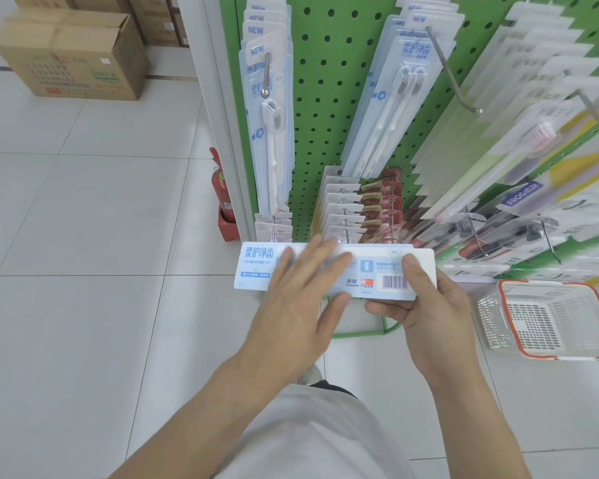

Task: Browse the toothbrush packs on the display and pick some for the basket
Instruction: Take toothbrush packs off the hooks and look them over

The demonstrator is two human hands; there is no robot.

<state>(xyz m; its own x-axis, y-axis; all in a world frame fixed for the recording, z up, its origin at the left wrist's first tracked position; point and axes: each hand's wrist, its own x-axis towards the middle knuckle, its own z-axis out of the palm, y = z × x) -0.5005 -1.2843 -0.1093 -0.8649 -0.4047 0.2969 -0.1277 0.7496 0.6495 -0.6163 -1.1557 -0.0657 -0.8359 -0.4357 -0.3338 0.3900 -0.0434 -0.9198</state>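
White tile floor [83, 219], green pegboard display [325, 98]. Right hand [426, 305] pinches the barcode end of a toothbrush pack [256, 267] held flat; left hand [301, 299] lies open across it. Probably light, stiff-ish, slick, so grab the edges. Basket [550, 319] sits right

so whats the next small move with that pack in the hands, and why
Probably carry the toothbrush pack right and down into the basket. The right hand already grips its barcode end, the left hand only rests flat across it, and the basket sits on the floor just to the right.
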